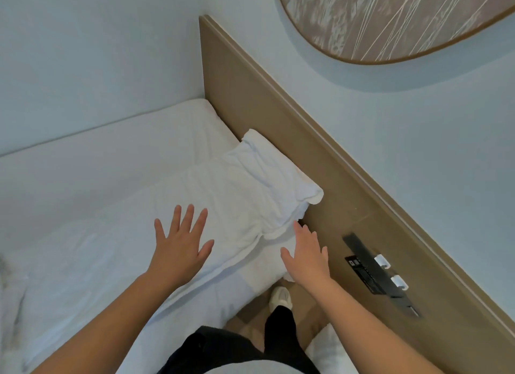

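A white duvet (117, 234) lies across the bed, its top edge folded back into a rumpled band (273, 175) beside the wooden headboard (278, 108). My left hand (181, 245) is spread flat, fingers straight, over the duvet near the fold. My right hand (306, 251) has straight fingers at the bed's corner, fingertips touching the folded edge close to the headboard. Neither hand holds anything.
The bare white mattress sheet (111, 156) runs to the wall on the left. A black switch panel (373, 276) with two white hooks sits on the headboard at right. A round wall picture (390, 19) hangs above. My legs and a white shoe (280, 297) stand between bed and headboard.
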Motion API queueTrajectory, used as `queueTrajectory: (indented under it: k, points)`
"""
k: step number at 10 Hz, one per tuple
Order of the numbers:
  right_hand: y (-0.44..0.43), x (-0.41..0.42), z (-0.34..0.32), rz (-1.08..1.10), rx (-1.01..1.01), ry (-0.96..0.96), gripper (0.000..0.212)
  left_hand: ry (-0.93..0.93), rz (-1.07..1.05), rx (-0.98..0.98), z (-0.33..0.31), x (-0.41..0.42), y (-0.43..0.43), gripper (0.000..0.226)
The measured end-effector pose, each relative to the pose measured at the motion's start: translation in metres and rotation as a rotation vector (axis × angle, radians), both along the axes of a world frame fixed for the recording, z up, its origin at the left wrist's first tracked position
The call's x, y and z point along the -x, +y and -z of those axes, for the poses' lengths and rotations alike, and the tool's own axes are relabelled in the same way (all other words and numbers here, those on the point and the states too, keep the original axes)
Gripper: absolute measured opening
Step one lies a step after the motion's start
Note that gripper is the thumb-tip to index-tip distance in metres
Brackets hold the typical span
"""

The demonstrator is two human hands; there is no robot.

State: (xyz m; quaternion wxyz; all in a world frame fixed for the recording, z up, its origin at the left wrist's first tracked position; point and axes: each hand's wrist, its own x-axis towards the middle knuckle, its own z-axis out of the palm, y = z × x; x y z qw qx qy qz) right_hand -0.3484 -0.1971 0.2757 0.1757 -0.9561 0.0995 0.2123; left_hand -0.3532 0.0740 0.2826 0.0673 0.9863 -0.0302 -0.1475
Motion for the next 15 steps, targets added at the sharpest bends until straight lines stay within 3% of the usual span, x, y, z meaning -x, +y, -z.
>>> queueTrajectory:
  k: [3, 5, 6, 7, 8, 9, 10, 11, 12, 13, 14, 15]
  points:
    - [-0.124, -0.151, 0.062, 0.27, -0.391, 0.251, 0.089, 0.242, -0.044, -0.065, 0.051, -0.118, -0.142, 0.069]
    - [-0.145, -0.241, 0.198, 0.637, -0.576, 0.368, 0.106, 0.32, -0.111, -0.048, 0.163, -0.213, -0.184, 0.068]
    - [-0.147, -0.273, 0.27, 0.961, -0.707, 0.394, 0.119, 0.349, -0.151, 0.008, 0.23, -0.239, -0.197, 0.067]
    - [-0.151, -0.296, 0.328, 1.194, -0.889, 0.425, 0.12, 0.381, -0.135, -0.008, 0.289, -0.247, -0.202, 0.068]
    - [-0.149, -0.308, 0.358, 1.014, -1.023, 0.469, 0.062, 0.428, -0.11, -0.042, 0.335, -0.24, -0.196, 0.069]
    - [-0.148, -0.318, 0.37, 0.951, -0.97, 0.395, 0.041, 0.47, -0.152, -0.02, 0.359, -0.234, -0.187, 0.069]
    - [-0.125, -0.308, 0.351, 0.856, -0.931, 0.37, 0.037, 0.454, -0.369, 0.238, 0.348, -0.234, -0.18, 0.067]
    - [-0.102, -0.289, 0.313, 0.728, -0.976, 0.217, 0.05, 0.345, -0.735, 0.741, 0.306, -0.26, -0.175, 0.064]
    - [-0.084, -0.265, 0.287, 0.396, -0.997, 0.359, 0.03, 0.253, -0.941, 1.017, 0.26, -0.304, -0.168, 0.075]
    - [-0.061, -0.246, 0.262, -0.062, -0.921, 0.206, 0.02, 0.376, -0.99, 0.956, 0.233, -0.337, -0.161, 0.11]
    - [-0.049, -0.239, 0.258, -0.692, -0.497, -0.052, 0.053, 0.58, -0.972, 0.699, 0.235, -0.342, -0.162, 0.13]
    - [-0.036, -0.236, 0.269, -0.742, -0.53, 0.044, 0.057, 0.643, -0.811, 0.423, 0.254, -0.325, -0.168, 0.131]
